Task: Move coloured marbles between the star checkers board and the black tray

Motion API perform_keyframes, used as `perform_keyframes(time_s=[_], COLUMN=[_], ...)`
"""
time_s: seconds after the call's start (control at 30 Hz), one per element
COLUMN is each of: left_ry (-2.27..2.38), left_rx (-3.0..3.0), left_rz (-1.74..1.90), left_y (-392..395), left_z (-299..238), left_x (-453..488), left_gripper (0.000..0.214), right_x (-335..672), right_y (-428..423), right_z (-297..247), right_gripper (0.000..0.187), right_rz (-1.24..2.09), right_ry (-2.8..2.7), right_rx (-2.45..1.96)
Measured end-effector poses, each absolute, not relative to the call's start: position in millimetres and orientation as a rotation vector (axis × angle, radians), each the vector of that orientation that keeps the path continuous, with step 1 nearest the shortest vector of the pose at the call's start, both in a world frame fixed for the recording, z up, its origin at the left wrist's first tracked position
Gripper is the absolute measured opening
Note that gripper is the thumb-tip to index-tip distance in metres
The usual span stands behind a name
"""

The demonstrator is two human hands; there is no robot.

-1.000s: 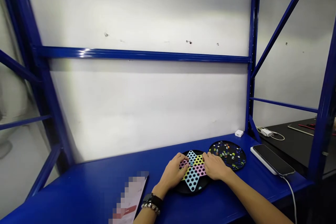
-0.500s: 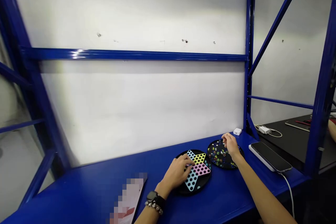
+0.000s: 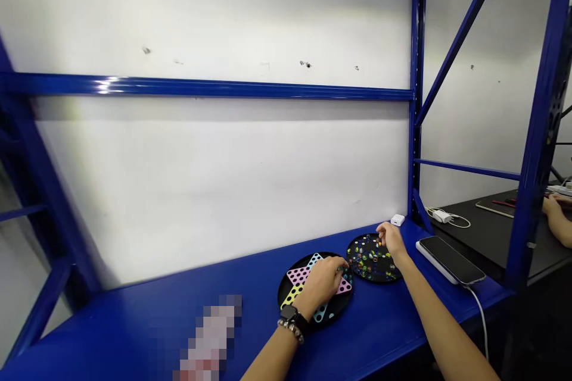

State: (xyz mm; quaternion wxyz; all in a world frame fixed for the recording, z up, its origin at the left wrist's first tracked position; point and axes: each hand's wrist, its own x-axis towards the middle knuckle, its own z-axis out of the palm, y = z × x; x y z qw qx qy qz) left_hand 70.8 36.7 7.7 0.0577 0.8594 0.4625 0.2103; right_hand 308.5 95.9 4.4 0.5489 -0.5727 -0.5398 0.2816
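A round black Chinese checkers board (image 3: 283,293) with a star of pink, yellow and light-blue perforated points lies on the blue shelf. Teal marbles (image 3: 348,274) sit along its right rim. My left hand (image 3: 322,281), with a watch and beaded bracelet at the wrist, reaches across the star. Its fingers are bent down and closed at those marbles; whatever they hold is hidden. Over the far right part of a second round black tray (image 3: 357,265), strewn with many-coloured glass marbles (image 3: 372,257), hovers my right hand (image 3: 391,240). Its fingers are curled together, with their contents too small to make out.
A phone (image 3: 452,259) rests on a white block with a cable at the right. Behind the trays stands a small white case (image 3: 397,220). A pixelated flat item (image 3: 212,333) lies at the left. Blue rack posts (image 3: 531,178) frame the shelf; another person's hand (image 3: 556,214) shows beyond.
My left hand has moved right across the board, from the star's middle to the marbles at the right rim. The star now appears turned. My right hand stays over the marble tray.
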Motion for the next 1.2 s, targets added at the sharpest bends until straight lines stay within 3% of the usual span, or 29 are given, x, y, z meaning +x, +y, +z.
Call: perform_keyframes(time_s=[0.2, 0.47, 1.0, 1.2], left_ry=[1.488, 1.407, 1.388, 1.353], left_rx=[2.535, 2.539, 2.534, 2.586], left_rz=[0.793, 0.753, 0.804, 0.676], left_y=[33.4, 28.7, 29.1, 24.3], left_z=[5.2, 2.9, -0.5, -0.6], left_x=[49.3, 56.8, 54.2, 56.2], left_gripper=[0.030, 0.022, 0.031, 0.034], right_x=[305.4, 311.5, 256.9, 274.0], right_y=[70.8, 67.7, 62.1, 73.8], right_z=[2.5, -3.2, -9.2, -6.2], right_gripper=[0.022, 0.008, 0.018, 0.031], right_rz=[0.757, 0.991, 0.460, 0.343], right_ry=[-2.012, -2.172, -2.223, -1.834], right_rx=[-1.404, -1.332, -1.285, -1.257])
